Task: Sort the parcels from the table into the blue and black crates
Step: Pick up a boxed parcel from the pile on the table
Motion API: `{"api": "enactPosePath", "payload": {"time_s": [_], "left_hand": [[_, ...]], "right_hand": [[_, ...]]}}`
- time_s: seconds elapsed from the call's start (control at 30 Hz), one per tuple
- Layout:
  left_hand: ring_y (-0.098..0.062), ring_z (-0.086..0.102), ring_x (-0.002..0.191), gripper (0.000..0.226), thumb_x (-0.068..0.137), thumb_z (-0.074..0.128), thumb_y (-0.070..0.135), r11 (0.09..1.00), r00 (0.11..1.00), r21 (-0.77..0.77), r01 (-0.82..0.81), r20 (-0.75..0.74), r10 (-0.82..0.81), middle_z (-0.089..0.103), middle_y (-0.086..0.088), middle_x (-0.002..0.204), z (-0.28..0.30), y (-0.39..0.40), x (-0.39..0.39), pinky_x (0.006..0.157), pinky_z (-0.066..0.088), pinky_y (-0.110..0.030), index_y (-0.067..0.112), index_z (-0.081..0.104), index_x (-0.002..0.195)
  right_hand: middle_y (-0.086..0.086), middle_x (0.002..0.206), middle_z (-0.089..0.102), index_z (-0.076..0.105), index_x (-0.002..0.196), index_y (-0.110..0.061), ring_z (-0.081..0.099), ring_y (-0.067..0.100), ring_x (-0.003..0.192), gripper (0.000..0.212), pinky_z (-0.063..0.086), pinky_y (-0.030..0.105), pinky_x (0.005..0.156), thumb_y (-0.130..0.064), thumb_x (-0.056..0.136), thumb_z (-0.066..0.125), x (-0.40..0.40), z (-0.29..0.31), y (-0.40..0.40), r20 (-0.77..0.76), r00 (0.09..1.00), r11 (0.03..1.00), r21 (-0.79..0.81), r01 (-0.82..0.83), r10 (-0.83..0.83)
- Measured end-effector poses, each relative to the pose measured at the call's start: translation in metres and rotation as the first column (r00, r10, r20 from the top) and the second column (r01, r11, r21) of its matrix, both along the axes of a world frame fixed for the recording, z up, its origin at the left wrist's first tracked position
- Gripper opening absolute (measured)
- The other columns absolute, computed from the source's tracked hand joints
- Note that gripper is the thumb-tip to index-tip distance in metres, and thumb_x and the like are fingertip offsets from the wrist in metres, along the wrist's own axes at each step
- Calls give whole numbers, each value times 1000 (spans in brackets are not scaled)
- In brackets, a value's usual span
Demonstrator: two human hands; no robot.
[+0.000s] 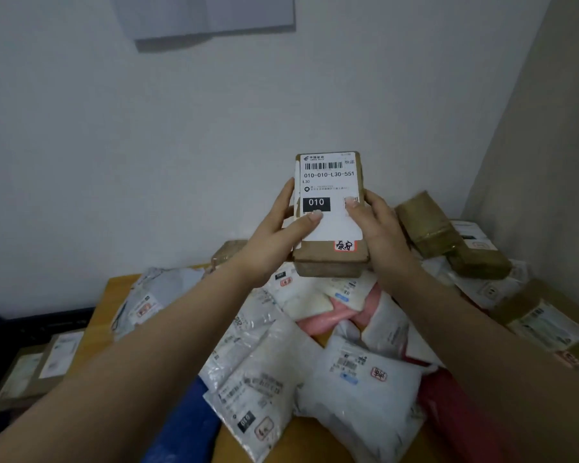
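Head view: the left hand (274, 235) and right hand (378, 222) grip a brown box (330, 259) at centre frame, its label (328, 182) tilted up, likely for reading before sorting.

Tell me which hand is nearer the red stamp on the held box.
Right. The right hand grips the box edge just beside the red stamp; the left hand grips the opposite edge, across the label.

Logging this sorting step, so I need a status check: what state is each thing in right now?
Brown box: lifted, label facing camera.
Left hand: grips the box's left side.
Right hand: grips its right side.
White mailers: heaped on table.
Pink mailer: partly buried.
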State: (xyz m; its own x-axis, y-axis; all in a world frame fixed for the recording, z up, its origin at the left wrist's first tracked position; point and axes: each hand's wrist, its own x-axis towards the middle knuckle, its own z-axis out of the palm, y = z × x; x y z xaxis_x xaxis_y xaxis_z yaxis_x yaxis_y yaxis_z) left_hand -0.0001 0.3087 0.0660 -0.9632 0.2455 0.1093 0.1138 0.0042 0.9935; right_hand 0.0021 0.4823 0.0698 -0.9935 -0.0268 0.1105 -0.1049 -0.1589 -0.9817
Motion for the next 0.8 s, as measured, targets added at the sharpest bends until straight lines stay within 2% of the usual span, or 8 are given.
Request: {"api": "enactPosePath", "payload": {"time_s": [0.17,0.27,0.37,0.5,0.57,0.63,0.7,0.8], "left_hand": [[-18,63,115,70,88,63,34,989,986,-2,-145,82,145,59,2,135,-23,1,24,95,53,-44,42,27,149],[-18,62,116,68,92,63,35,980,971,-58,-188,138,194,58,4,136,-42,-18,44,89,56,-46,44,27,148],[-14,62,115,59,97,58,28,970,953,-64,-234,180,242,61,7,132,-55,-40,68,79,57,-29,39,30,148],[-10,60,117,58,97,58,34,950,926,-101,-297,212,312,61,11,131,-66,-88,98,92,55,-37,45,30,147],[-8,62,113,56,96,58,36,942,911,-100,-322,239,337,62,13,128,-71,-117,114,89,56,-34,46,32,145],[-7,65,106,54,97,55,33,934,893,-88,-346,274,357,65,14,124,-76,-148,134,76,56,-23,44,32,145],[-9,67,103,57,96,56,35,924,867,-81,-374,323,379,67,14,120,-83,-186,156,71,56,-25,45,30,146],[-9,65,109,57,97,56,35,907,847,-96,-411,328,418,65,16,123,-95,-257,196,76,56,-28,45,30,146]], "right_hand": [[2,111,72,58,128,-23,70,20,98,32,58,34,77,-30,96,58,4,-32,-3,96,989,994,-31,-106,109],[1,109,73,61,123,-24,71,18,95,30,57,31,73,-31,95,59,13,-56,-17,153,973,985,-40,-167,171],[1,109,73,62,122,-26,72,19,94,32,57,32,67,-36,92,62,22,-73,-41,234,943,972,-32,-234,235],[5,108,73,63,119,-25,71,24,95,31,58,46,79,-38,92,63,33,-86,-90,298,896,937,9,-349,330],[0,105,73,61,119,-26,73,17,87,29,58,34,64,-39,92,62,43,-88,-119,313,882,920,57,-387,352],[-3,101,74,61,115,-28,72,11,79,24,54,25,54,-40,93,59,56,-92,-153,327,870,904,93,-418,369],[-3,99,74,60,113,-29,72,11,76,24,53,26,52,-42,93,59,71,-98,-193,343,853,879,131,-459,394],[0,95,74,58,114,-27,72,13,73,28,53,29,53,-45,92,60,102,-109,-266,373,825,851,148,-504,424]]}}
